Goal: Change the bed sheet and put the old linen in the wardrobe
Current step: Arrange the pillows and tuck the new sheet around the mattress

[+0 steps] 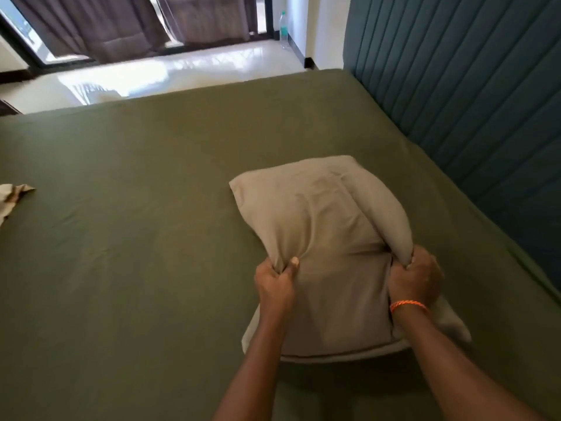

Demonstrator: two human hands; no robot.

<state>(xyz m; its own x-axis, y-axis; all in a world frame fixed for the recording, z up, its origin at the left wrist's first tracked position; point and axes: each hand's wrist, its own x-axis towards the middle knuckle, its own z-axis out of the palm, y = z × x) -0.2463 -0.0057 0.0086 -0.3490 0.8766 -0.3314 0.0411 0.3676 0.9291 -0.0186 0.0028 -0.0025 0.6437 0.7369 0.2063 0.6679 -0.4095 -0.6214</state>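
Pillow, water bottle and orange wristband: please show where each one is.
pillow [321, 226], head view, middle of its cover.
water bottle [283, 28], head view, its label.
orange wristband [408, 305], head view, on the right wrist.

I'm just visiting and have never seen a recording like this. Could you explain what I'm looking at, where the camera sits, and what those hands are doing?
There is no machine here: a person wears one camera on the head, looking forward and down at their own arms. Below lies a bed covered in a smooth olive-green sheet, with a padded teal headboard on the right. The left hand and the right hand, which has an orange wristband, each grip bunched fabric of a beige-cased pillow resting on the sheet. A crumpled pale cloth lies at the left edge.
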